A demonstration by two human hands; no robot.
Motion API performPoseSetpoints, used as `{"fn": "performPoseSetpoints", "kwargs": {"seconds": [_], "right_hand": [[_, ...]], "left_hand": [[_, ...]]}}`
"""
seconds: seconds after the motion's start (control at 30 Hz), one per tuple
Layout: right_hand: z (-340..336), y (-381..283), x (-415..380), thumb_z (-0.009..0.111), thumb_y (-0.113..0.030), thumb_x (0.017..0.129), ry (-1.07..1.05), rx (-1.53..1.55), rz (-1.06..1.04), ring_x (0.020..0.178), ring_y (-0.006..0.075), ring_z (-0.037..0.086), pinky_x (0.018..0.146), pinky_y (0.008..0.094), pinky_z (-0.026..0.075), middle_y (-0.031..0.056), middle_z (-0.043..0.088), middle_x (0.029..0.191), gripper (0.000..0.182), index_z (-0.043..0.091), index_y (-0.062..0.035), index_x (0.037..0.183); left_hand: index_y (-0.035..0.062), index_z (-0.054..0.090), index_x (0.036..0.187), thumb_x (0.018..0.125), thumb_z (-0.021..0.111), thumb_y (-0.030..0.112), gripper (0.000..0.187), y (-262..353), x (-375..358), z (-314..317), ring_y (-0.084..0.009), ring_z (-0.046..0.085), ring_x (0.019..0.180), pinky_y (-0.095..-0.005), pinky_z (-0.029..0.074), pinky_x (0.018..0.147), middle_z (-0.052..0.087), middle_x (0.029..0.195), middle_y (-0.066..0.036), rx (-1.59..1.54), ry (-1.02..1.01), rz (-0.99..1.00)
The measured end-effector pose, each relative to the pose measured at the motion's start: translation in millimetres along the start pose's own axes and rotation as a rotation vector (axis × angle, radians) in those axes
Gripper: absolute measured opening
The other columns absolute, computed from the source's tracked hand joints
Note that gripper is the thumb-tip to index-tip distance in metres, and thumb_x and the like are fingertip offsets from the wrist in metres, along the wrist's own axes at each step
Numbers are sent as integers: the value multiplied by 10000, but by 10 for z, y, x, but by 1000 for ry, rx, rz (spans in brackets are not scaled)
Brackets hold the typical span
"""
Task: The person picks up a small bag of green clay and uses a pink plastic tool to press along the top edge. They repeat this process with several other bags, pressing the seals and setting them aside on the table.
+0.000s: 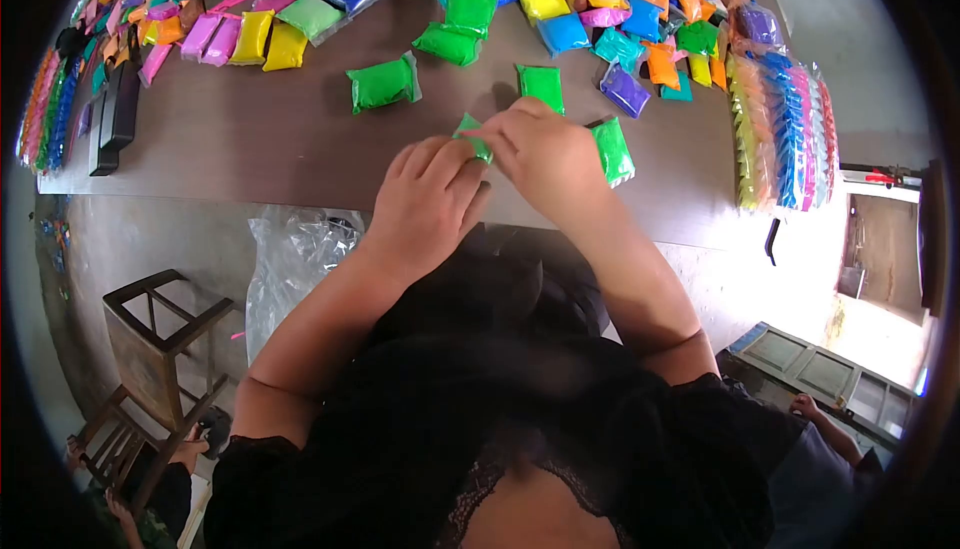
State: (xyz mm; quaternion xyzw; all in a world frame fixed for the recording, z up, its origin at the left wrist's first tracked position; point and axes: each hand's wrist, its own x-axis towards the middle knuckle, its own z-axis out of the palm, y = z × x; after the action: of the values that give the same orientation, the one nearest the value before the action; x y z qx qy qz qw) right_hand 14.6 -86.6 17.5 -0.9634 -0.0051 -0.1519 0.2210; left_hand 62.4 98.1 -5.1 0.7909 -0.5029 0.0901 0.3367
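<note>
Near the front edge of the brown table, a small green packet (478, 146) is pinched between my two hands. My left hand (425, 194) is closed round its lower left side, the fingers curled over it. With thumb and forefinger together, my right hand (545, 149) grips the packet's upper right edge. Just beyond my right hand lies another green packet (541, 88), and a further green packet (613, 152) rests to its right. A plump green packet (384, 84) lies up and left of my hands. Two more, a green packet (472, 9) and a green packet (448, 44), overlap farther back.
Many colourful packets, including a yellow packet (252, 37), cover the back of the table (260, 139). Strips of packets (780, 129) lie at the right edge. A black object (115, 114) stands left. Below are a plastic bag (295, 259) and a wooden chair (160, 349). Other people sit nearby.
</note>
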Motion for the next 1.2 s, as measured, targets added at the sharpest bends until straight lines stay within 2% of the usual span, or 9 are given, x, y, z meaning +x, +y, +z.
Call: {"fn": "performPoseSetpoints", "kwargs": {"seconds": [0.07, 0.2, 0.33, 0.4, 0.5, 0.63, 0.9, 1.0, 1.2], "right_hand": [[-76, 17, 41, 681, -188, 883, 64, 0, 33, 780, 310, 660, 646, 419, 539, 81, 637, 854, 73, 678, -116, 893], [-249, 77, -81, 711, -138, 871, 136, 119, 123, 805, 323, 659, 663, 415, 531, 108, 664, 852, 79, 702, -79, 923], [-214, 96, -194, 722, -96, 852, 112, 210, 240, 816, 321, 659, 684, 404, 524, 119, 673, 870, 84, 704, -58, 926], [-131, 90, -206, 715, -93, 858, 165, 308, 198, 829, 311, 657, 700, 397, 520, 118, 665, 862, 89, 702, -53, 937], [-70, 71, -174, 709, -88, 860, 109, 344, 163, 846, 306, 654, 710, 399, 518, 112, 659, 857, 88, 700, -50, 938], [-53, -14, -149, 707, -89, 858, 13, 374, 124, 807, 304, 655, 676, 395, 525, 100, 649, 852, 80, 703, -68, 936], [-23, 64, 68, 701, -147, 842, 96, -1, -43, 746, 287, 670, 589, 396, 532, 57, 635, 857, 58, 672, -107, 872], [-20, -13, 51, 690, -158, 883, -47, 30, -91, 757, 304, 659, 645, 402, 541, 64, 639, 877, 70, 697, -109, 933], [-97, -54, 124, 688, -155, 879, -37, 27, -41, 793, 301, 659, 678, 394, 543, 66, 637, 872, 63, 704, -115, 926]], "left_hand": [[108, 684, 988, 700, 754, 110, 297, -69, 81, -63, -273, 589, 1154, -470, 457, 1012, 632, 1143, -43, 111, -43, 3], [103, 705, 905, 735, 701, 42, 181, -248, 90, -318, -260, 582, 1179, -463, 463, 1007, 675, 1064, -35, 168, 4, 155], [88, 706, 1008, 749, 731, 54, 262, -218, -49, -194, -277, 580, 1176, -427, 481, 998, 649, 1130, -58, 137, 107, 67], [63, 679, 1134, 762, 763, 79, 381, -25, -9, -86, -298, 583, 1161, -404, 503, 971, 606, 1210, -85, 121, 0, -71], [46, 643, 1219, 758, 785, 106, 487, -38, -71, -6, -312, 587, 1147, -413, 502, 975, 568, 1264, -102, 93, 16, 12], [40, 656, 1134, 771, 797, 147, 404, -77, -63, -84, -307, 588, 1148, -423, 499, 975, 593, 1239, -105, 4, -9, 102], [60, 657, 1080, 785, 801, 181, 350, 7, -61, -6, -312, 590, 1130, -430, 501, 946, 613, 1223, -99, 68, 40, 27], [65, 652, 1077, 792, 796, 177, 338, 3, -77, -2, -317, 592, 1126, -431, 499, 952, 615, 1220, -95, 48, 34, 5], [72, 645, 1078, 793, 792, 182, 338, -26, -53, -4, -323, 591, 1127, -435, 498, 952, 612, 1224, -95, 61, 36, 21]]}}
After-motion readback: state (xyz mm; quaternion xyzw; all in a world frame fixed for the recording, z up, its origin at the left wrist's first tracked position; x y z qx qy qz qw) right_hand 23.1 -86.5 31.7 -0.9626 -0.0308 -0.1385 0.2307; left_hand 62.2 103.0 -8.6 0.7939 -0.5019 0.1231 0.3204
